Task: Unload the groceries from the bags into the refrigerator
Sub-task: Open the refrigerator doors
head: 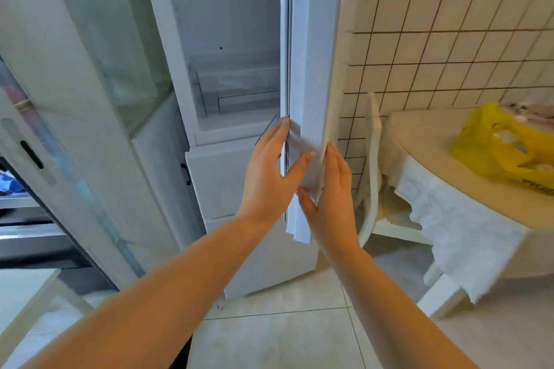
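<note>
Both hands, left hand (266, 177) and right hand (329, 198), press straight fingers flat (gripping nothing) on the refrigerator door (311, 69).

yellow bag (506, 144) on clothed table (419, 141)

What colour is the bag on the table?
Yellow: the bag shows best in the head view, at right.

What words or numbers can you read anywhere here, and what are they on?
None can be read.
Yellow bag on the table: dark print near its lower edge, too blurred to read.
Fridge and its door: no lettering shows.
</note>
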Tool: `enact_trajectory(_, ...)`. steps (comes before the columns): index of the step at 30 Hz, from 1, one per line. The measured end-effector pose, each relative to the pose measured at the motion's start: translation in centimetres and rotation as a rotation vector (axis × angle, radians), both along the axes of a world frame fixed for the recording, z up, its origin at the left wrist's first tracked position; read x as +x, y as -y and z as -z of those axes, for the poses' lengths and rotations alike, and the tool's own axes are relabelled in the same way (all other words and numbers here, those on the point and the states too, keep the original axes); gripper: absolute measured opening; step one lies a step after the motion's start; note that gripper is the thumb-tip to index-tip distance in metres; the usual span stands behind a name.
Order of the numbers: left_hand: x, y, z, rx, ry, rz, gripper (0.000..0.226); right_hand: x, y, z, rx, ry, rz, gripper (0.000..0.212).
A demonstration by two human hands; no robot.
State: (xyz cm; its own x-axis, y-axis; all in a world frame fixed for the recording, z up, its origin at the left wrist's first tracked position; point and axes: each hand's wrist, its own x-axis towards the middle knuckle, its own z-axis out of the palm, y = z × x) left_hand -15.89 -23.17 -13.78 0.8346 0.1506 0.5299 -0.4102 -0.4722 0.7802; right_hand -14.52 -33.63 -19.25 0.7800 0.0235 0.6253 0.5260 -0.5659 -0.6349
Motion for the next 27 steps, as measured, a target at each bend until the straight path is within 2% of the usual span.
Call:
enact_trajectory(4, -0.2, 3.0, 0.5, 0.109, 0.106, 0.075, 0.054, -0.7, 4.0, 0.3, 0.011, 0.007, 0.102, 0.084)
enact_trajectory(11, 3.1, 4.9, 2.2, 0.503, 0.259, 0.234, 0.058, -1.0, 10.7, 0.7, 0.049, -0.059, 0.296, 0.075)
enact_trajectory(17, 7.4, 6.8, 5.2, 0.783, 0.415, 0.274, 0.047, -0.7, 14.6, 0.9, 0.124, -0.102, 0.414, 0.072)
enact_trajectory(22, 9.9, 9.1, 6.4, 0.786, 0.499, 0.376, 0.037, -0.1, 17.2, 0.5, 0.178, -0.11, 0.507, 0.07)
enact_trajectory(27, 12.1, 10.5, 7.3, 0.658, 0.394, 0.324, 0.04, 0.5, 17.7, 0.7, 0.148, -0.101, 0.571, 0.086)
